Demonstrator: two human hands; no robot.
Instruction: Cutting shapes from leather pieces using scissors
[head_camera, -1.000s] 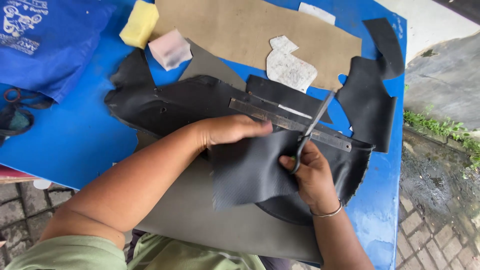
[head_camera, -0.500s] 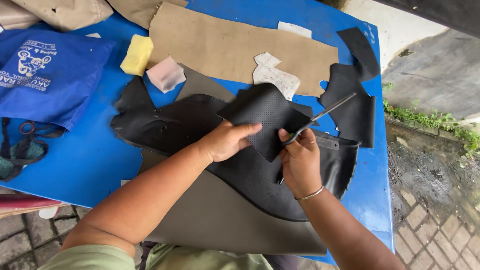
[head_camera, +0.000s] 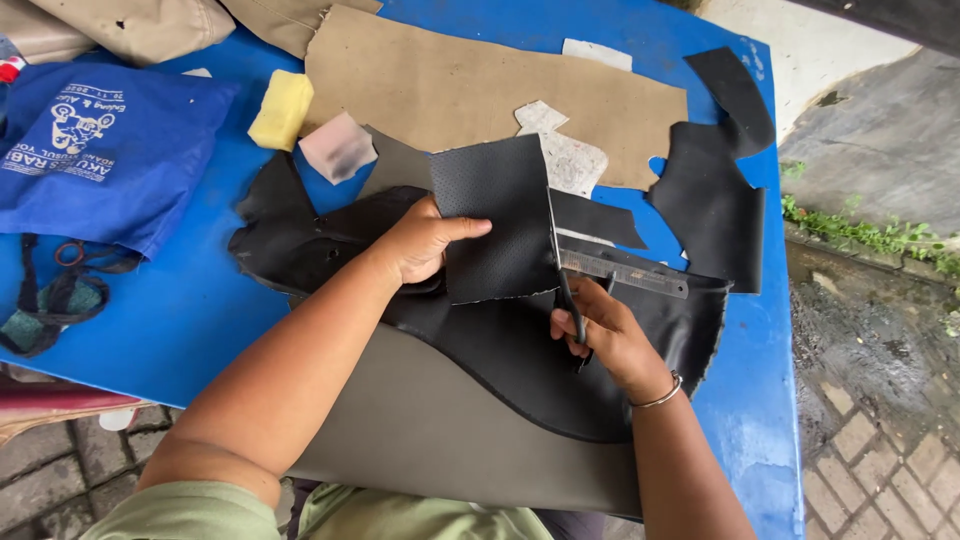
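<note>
My left hand (head_camera: 420, 240) grips a cut black textured leather piece (head_camera: 495, 215), holding it up and roughly flat above the table. My right hand (head_camera: 600, 330) holds scissors (head_camera: 562, 270) whose blades run along the piece's right edge. Beneath both lies a large black leather sheet (head_camera: 500, 350) with a grey underside folded toward me. A metal ruler (head_camera: 625, 272) rests on that sheet just beyond my right hand.
The blue table (head_camera: 170, 320) also holds a tan sheet (head_camera: 470, 90), black offcuts (head_camera: 715, 190), a white pattern piece (head_camera: 565, 155), a yellow sponge (head_camera: 282, 108), a pink block (head_camera: 338, 148), a blue cloth bag (head_camera: 100, 150) and another pair of scissors (head_camera: 60, 285). Wet paving lies to the right.
The black piece has been lifted and turned from tilted to nearly square-on. The scissors swung from pointing up-right to running along its right edge.
</note>
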